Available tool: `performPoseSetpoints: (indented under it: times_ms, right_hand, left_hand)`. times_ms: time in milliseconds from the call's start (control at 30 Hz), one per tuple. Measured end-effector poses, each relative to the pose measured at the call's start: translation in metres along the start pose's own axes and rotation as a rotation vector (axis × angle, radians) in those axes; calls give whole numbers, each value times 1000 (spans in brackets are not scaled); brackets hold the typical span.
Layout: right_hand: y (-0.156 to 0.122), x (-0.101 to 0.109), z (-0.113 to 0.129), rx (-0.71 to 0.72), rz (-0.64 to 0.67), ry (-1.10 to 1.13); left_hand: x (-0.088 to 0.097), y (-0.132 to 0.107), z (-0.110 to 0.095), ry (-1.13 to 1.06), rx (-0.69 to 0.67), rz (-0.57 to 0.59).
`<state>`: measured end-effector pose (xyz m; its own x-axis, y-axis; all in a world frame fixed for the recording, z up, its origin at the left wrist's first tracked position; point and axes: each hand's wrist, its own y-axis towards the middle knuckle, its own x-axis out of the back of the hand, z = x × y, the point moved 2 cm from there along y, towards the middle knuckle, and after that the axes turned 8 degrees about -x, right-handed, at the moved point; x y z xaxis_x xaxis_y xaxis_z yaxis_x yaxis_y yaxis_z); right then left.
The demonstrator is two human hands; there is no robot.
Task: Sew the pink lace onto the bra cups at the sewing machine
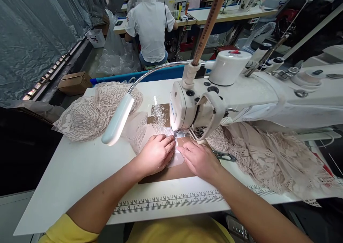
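A white sewing machine (184,105) stands over pale beige lace fabric (143,137) that runs under its needle area. My left hand (157,154) presses its closed fingers on the lace just left of the presser foot. To the right of the foot, my right hand (199,161) has its fingertips drawn together at the fabric's edge. The thumbs and the cloth beneath the palms are partly hidden. Beside my right hand lies a pair of dark thread snips (227,156), partly covered by the hand and lace.
A lace pile (83,116) sits at the left of the white table (88,178), and more lace (268,157) spreads out on the right. A lamp (118,120) on a bendy neck hangs over the left side. Ahead, a co-worker (148,27) sits at another machine.
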<state>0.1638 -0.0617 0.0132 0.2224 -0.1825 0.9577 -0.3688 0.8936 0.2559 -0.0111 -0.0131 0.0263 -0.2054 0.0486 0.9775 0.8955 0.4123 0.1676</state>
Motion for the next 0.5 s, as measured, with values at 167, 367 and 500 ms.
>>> performPoseSetpoints:
  times_ms: [167, 367, 500]
  right_hand:
    - [2, 0, 3, -47, 13, -15]
    - [4, -1, 3, -50, 23, -17]
    - [5, 2, 4, -56, 51, -8]
  left_hand:
    - [-1, 1, 6, -10, 5, 2]
    - [-1, 3, 13, 34, 15, -7]
    - [0, 3, 15, 55, 28, -9]
